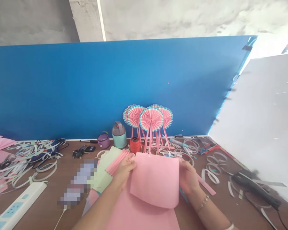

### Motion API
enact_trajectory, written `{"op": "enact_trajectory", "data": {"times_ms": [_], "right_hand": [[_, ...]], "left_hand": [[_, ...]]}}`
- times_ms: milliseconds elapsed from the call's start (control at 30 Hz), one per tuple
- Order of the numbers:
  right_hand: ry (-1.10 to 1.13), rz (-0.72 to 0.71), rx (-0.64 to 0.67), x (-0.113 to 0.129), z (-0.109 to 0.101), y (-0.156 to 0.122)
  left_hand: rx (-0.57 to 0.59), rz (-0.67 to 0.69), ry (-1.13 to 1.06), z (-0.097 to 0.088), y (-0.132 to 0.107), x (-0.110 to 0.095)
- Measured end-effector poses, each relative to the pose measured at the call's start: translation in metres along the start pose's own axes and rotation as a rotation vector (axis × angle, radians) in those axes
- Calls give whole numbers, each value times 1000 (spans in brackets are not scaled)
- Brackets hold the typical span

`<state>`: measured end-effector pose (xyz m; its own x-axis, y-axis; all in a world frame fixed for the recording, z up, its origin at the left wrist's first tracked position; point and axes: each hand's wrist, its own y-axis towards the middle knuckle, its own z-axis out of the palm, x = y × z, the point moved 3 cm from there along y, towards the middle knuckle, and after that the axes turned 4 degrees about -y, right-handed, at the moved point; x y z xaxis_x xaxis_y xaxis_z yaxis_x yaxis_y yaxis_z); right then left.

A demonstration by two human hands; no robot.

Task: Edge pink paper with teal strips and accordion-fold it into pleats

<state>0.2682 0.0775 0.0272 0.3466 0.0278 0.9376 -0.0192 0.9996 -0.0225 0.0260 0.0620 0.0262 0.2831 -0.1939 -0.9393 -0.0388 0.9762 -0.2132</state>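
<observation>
In the head view, your left hand (124,172) and your right hand (188,179) are at lower centre, closed on opposite side edges of a pink paper sheet (155,179) with a rounded lower edge, holding it up just above the brown tabletop (196,207). A wider flat pink paper sheet (144,217) lies beneath it and runs off the bottom of the frame. A pleated pink paper strip (117,163) reaches your left hand from the upper left, though you cannot tell whether those fingers grip it, and it lies over a pale green paper sheet (104,172). A gold chain bracelet (203,203) circles your right wrist. Straight ahead, round pink-and-teal paper fans on pink sticks (150,119) stand against a blue board (86,89), beside a teal-and-grey flask (119,135) and a red cylindrical container (135,145). Curled white paper strips (38,159) are scattered at the left of the frame, with a white power strip (19,204) at lower left. A black hot glue gun (255,190) lies at lower right, below a white board (261,121). A pixelated patch hides whatever lies left of your left arm.
</observation>
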Motion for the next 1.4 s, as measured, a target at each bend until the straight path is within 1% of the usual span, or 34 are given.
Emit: {"op": "enact_trajectory", "data": {"times_ms": [67,100,233,333,400,467,533,633,700,767,867,1100,1300,1400], "right_hand": [[17,29,31,-2,-1,0],[24,68,71,-4,0,-1],[17,298,323,-14,5,-6],[-13,403,435,-20,9,-10],[-43,433,492,-24,14,-12],[-89,439,534,-27,20,-14],[-171,399,512,-30,26,-17],[-337,254,409,-30,32,-19],[-406,167,374,-29,35,-21],[-427,131,375,-30,38,-23],[-443,114,381,-31,38,-23],[-484,55,373,-37,36,-19],[-556,-110,432,-36,36,-18],[-610,-122,441,-38,36,-18]], "left_hand": [[-4,34,-28,-9,1,-9],[3,42,-35,-13,2,-13],[74,9,-16,-24,-3,-26],[152,-53,58,-24,-8,-23],[197,-67,130,-19,-11,-17],[226,-49,209,-11,-13,-9],[244,-11,284,-4,-15,-3],[261,45,361,5,-19,4],[273,86,407,8,-21,8],[290,142,476,11,-23,12],[325,203,572,14,-26,16],[360,196,593,17,-27,20],[357,195,578,15,-27,21],[363,196,561,16,-28,23]]}}
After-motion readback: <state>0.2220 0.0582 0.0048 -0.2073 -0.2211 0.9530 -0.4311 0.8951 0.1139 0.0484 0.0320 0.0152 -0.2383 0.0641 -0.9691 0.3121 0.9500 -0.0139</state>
